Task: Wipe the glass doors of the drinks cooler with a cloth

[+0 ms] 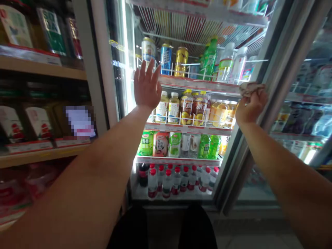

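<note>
My left hand [147, 85] is raised with its fingers spread, in front of the left part of a drinks fridge. It overlaps the front edge of the upper shelf [192, 82], close to a white can [148, 48]; whether it touches the shelf I cannot tell. My right hand [250, 105] grips a crumpled, pale cloth [251, 88] with brownish marks. The cloth is at the right end of that same shelf edge, beside the metal door frame [259, 114]. Nearest to my left hand below are white bottles with yellow labels [163, 107].
Cans and bottles fill the lit shelves, among them a blue can [166, 58], a gold can [181, 61] and green bottles [209, 57]. Red-capped bottles [167, 185] stand at the bottom. A wooden rack [44, 69] with large bottles is at left, another glass-fronted section [306, 103] at right.
</note>
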The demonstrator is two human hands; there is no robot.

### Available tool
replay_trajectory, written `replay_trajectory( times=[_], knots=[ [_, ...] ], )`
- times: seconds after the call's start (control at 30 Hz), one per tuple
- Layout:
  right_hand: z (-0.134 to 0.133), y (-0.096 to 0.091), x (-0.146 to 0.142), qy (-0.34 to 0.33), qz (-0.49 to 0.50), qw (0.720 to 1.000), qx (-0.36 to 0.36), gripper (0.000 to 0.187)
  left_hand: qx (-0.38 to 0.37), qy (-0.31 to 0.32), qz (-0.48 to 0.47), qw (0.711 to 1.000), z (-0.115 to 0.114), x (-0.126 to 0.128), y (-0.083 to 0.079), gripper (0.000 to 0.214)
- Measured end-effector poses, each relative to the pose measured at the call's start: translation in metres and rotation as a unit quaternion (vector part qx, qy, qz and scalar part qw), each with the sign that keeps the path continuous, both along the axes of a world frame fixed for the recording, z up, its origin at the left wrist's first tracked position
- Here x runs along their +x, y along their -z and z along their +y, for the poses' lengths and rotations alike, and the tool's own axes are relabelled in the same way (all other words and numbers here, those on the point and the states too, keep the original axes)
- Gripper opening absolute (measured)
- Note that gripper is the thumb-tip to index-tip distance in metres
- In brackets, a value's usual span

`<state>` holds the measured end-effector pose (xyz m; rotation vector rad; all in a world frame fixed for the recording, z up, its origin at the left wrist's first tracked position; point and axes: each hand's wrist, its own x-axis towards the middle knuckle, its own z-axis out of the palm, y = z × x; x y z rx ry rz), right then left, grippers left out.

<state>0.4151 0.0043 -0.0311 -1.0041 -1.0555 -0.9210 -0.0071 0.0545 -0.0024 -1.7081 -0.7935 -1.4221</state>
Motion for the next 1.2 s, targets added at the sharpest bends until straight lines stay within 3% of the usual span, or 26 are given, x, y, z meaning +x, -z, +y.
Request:
replay_trajectory(
  times=[0.23, 0.43, 0.63, 0.83, 1.03, 1.2],
  knots=[
    [-0.014, -0.02, 0.005, 0.055, 0.057, 0.995, -0.066, 0.05, -0.011, 0.021, -0.021, 0.999, -0.015, 0.003, 0.004, 0.059],
    [-0.022, -0.011, -0.008, 0.066, 0.021, 0.994, -0.082, 0.051, -0.029, 0.036, -0.022, 0.999, -0.014, 0.002, 0.003, 0.057],
    [-0.021, -0.018, -0.01, 0.043, -0.018, 0.996, -0.078, 0.042, -0.01, 0.072, -0.021, 0.997, -0.01, 0.002, 0.003, 0.055],
    [-0.015, 0.0, -0.032, 0.068, -0.118, 0.989, -0.059, 0.039, 0.003, 0.058, -0.011, 0.998, -0.01, 0.001, 0.003, 0.054],
    [-0.018, -0.017, -0.056, 0.055, -0.107, 0.99, -0.078, 0.042, 0.014, 0.059, -0.021, 0.998, -0.013, 0.002, 0.004, 0.052],
    [-0.021, -0.011, -0.092, 0.027, -0.173, 0.977, -0.123, 0.046, 0.02, 0.059, -0.028, 0.998, -0.019, 0.004, 0.006, 0.052]
  ],
)
